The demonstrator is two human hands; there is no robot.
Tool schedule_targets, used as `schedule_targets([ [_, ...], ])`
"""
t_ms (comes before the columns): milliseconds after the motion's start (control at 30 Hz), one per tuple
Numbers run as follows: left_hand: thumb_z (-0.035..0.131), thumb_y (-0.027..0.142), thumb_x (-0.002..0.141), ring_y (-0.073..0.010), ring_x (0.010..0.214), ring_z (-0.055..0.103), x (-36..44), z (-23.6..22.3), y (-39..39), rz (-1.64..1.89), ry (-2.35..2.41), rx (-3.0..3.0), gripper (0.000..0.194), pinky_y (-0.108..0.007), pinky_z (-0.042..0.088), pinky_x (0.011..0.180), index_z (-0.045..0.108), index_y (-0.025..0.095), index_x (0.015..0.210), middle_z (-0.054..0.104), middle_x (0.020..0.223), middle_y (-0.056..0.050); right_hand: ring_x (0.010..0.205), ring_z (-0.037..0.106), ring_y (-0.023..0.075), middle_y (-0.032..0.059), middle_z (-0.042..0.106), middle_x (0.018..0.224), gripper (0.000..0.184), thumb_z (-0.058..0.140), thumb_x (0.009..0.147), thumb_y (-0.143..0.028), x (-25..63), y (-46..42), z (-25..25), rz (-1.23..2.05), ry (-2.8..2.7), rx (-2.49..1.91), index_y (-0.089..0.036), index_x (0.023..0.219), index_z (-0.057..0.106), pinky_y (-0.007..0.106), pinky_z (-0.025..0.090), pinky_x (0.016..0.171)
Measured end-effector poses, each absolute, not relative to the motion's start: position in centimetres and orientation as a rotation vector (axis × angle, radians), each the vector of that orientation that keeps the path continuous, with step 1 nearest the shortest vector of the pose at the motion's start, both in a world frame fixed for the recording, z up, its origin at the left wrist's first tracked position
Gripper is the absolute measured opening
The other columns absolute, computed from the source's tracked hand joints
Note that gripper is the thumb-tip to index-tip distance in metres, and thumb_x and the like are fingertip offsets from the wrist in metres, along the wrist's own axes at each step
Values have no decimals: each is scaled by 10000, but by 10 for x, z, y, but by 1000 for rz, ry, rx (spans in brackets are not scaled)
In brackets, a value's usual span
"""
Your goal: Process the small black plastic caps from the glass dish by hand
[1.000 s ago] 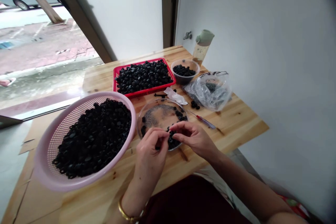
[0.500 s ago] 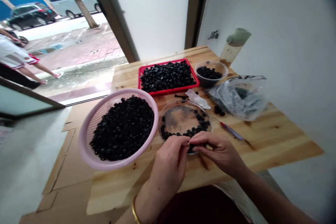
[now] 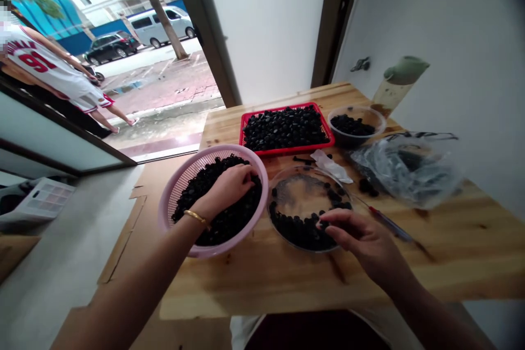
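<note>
My left hand (image 3: 233,183) reaches into the pink basket (image 3: 164,202), its fingers curled down onto a heap of small round black parts (image 3: 205,178). Its fingertips are partly hidden, so I cannot make out what they grip. Over the near right side of a clear round dish (image 3: 287,172), my right hand (image 3: 356,232) has thumb and forefinger pinched on a small black part (image 3: 324,225). More black parts lie in the dish, mostly along its near and right sides.
Behind stand a red tray (image 3: 287,150) of black pieces and a clear tub (image 3: 379,120). Rightward lie a white packet (image 3: 334,167), a plastic bag (image 3: 414,169), and a thin red-and-clear tool (image 3: 389,222). A green-lidded jug (image 3: 396,87) stands by the wall. A person (image 3: 53,65) is outside.
My left hand has left my right hand and moved leftward into the pink basket. My right hand stays by the dish. The view has shifted, showing more of the doorway.
</note>
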State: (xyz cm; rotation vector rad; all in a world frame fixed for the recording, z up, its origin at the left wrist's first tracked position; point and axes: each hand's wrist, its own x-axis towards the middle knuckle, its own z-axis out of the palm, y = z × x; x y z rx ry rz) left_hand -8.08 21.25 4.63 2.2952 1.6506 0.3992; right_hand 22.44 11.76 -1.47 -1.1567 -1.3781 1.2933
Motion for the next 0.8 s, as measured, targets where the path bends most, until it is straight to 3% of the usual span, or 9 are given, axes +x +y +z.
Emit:
schedule_targets([
  [167,662,58,740,-230,794,664,-72,36,226,396,1613,2286,162,-330,524,778,720,202,787,724,891,-76,736,723,198,61,789,858,250,789,863,-462,229,115,-24,1323,-1395,-1109,-253,996,822,266,596,633],
  [267,669,99,738,-220,759,644,-76,49,213,486,1673,2224,118,-339,531,754,685,201,796,695,856,-65,735,732,203,63,788,845,258,792,861,-459,231,116,-24,1350,-1368,-1099,-246,1003,820,271,602,631],
  [400,636,275,858,-183,664,636,-68,77,168,652,1686,2043,132,-296,534,621,669,196,959,687,783,-33,755,752,198,58,805,846,223,807,854,-445,225,120,-12,1398,-1295,-1026,-255,971,818,262,609,646],
  [533,766,286,803,-112,565,564,-33,74,119,1076,1362,1352,190,-201,432,476,718,190,961,661,758,-14,817,769,201,61,824,901,195,792,884,-429,211,118,7,1441,-1214,-834,-256,974,795,288,628,713],
  [633,789,301,835,-92,563,562,-5,52,100,1200,1162,1106,244,-202,480,513,746,210,1057,675,805,-10,851,762,205,68,822,944,185,753,928,-412,204,113,15,1411,-1241,-728,-252,1017,781,310,618,750],
  [800,804,264,865,-101,648,626,18,20,94,1227,1026,1020,205,-223,537,647,781,247,1068,696,842,-1,679,664,156,39,783,861,151,712,958,-316,205,109,11,1192,-1495,-810,-252,1080,775,274,536,632],
])
